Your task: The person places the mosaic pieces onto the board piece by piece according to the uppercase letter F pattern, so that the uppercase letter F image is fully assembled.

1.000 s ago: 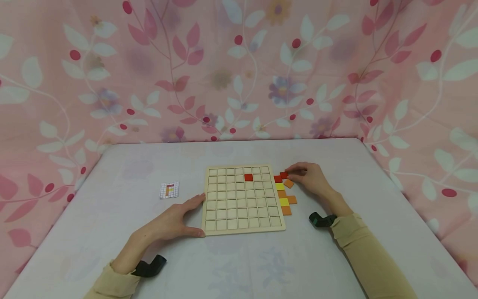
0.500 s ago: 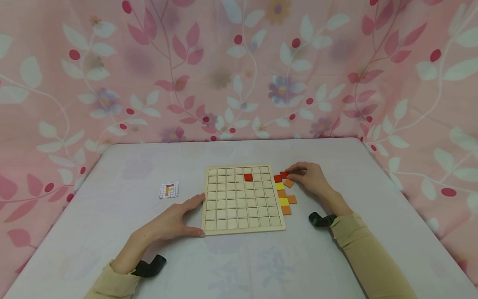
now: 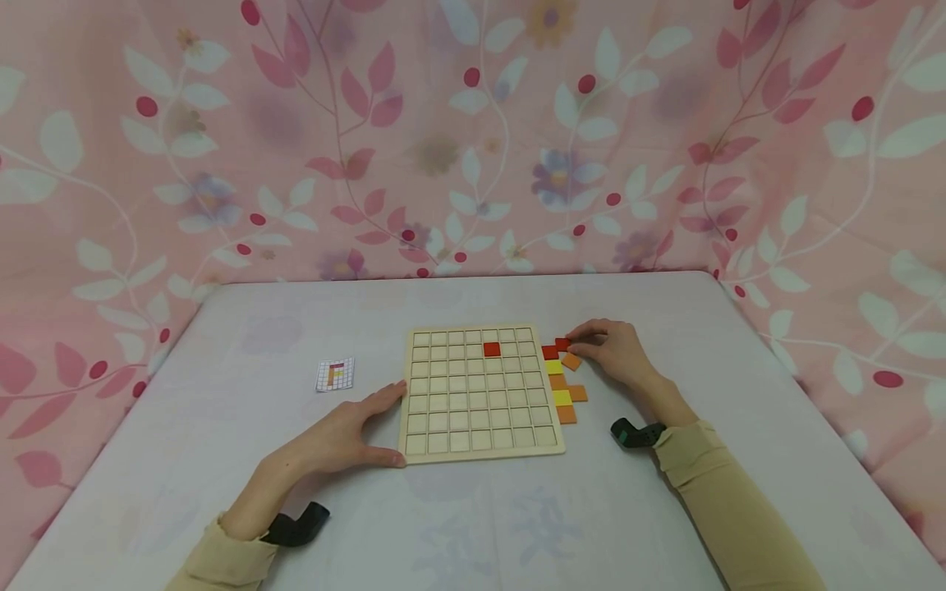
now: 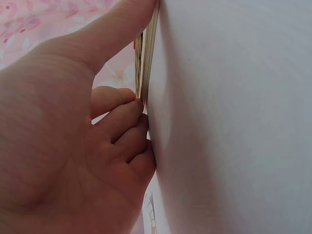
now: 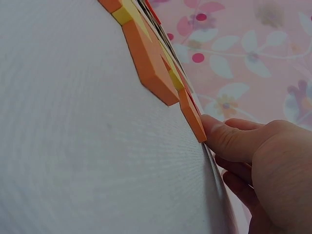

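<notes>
A pale wooden grid board [image 3: 458, 423] lies flat in the head view, with one red tile [image 3: 492, 350] in a cell of an upper row. My left hand [image 3: 336, 435] rests at the board's left edge, thumb and index finger spread apart and touching the rim. In the left wrist view, the other fingers of the left hand [image 4: 112, 141] are bent against the table beside the board. Beyond the board's right side, my right hand [image 3: 613, 349] pinches a red square tile [image 3: 562, 345] between thumb and fingertips. An orange tile [image 3: 571, 361] lies just under the thumb.
Several loose tiles line the board's right edge: a red tile [image 3: 550, 353], yellow tiles [image 3: 562, 398] and orange tiles [image 3: 578, 394]. Left of the board lies a small card [image 3: 336, 375] printed with a coloured grid pattern. A floral curtain [image 3: 473, 164] hangs behind the white-covered table [image 3: 488, 517].
</notes>
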`<state>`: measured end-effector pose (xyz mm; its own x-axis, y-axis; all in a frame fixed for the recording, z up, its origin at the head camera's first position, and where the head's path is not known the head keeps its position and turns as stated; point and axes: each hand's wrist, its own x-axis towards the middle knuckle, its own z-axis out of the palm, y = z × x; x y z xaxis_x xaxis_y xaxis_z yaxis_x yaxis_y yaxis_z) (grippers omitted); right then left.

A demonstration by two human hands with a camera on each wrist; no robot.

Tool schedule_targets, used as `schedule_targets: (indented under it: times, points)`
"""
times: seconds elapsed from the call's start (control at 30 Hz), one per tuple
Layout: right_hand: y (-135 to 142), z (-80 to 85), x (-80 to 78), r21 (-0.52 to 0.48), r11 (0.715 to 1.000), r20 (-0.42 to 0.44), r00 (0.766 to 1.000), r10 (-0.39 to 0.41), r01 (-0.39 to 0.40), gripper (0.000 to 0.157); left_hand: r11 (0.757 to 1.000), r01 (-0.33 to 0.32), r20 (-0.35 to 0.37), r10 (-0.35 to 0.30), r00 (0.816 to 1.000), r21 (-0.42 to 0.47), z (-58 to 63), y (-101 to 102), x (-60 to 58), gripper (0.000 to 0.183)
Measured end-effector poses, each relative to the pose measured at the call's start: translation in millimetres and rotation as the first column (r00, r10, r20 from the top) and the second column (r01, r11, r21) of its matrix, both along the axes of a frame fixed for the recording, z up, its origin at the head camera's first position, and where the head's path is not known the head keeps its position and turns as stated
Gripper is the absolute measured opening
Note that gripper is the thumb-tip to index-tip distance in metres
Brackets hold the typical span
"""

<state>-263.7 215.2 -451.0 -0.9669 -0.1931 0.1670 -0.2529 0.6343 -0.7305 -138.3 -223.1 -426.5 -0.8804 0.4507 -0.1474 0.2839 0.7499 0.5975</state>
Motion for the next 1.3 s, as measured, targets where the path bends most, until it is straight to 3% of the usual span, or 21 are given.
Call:
schedule_targets:
  times: [0.27, 0.57, 1.03, 1.3]
  points:
    - [1.3, 0.8, -0.9, -0.044, 0.999, 0.009, 1.0, -0.023, 0.024, 0.02, 1.0, 0.003, -0.007, -0.003, 1.0, -0.007, 0.1, -0.9, -0.4, 0.109]
    - [-6.1, 11.0, 1.9, -0.083, 0.994, 0.091, 0.994, -0.063, 0.07, 0.018, 1.0, 0.004, 0.006, -0.004, 1.0, 0.002, 0.6, 0.0, -0.9, 0.109]
    - [-57.2, 33.3, 1.1, -0.109, 0.993, -0.004, 0.999, 0.044, -0.044, 0.018, 1.0, -0.001, 0.013, 0.001, 1.0, 0.003, 0.7, 0.2, 0.7, 0.109]
    - [-86.0, 27.8, -1.1, -0.179, 0.982, 0.057, 0.996, 0.075, -0.063, 0.016, 1.0, -0.009, 0.022, 0.009, 1.0, -0.001, 2.3, 0.8, 2.0, 0.109]
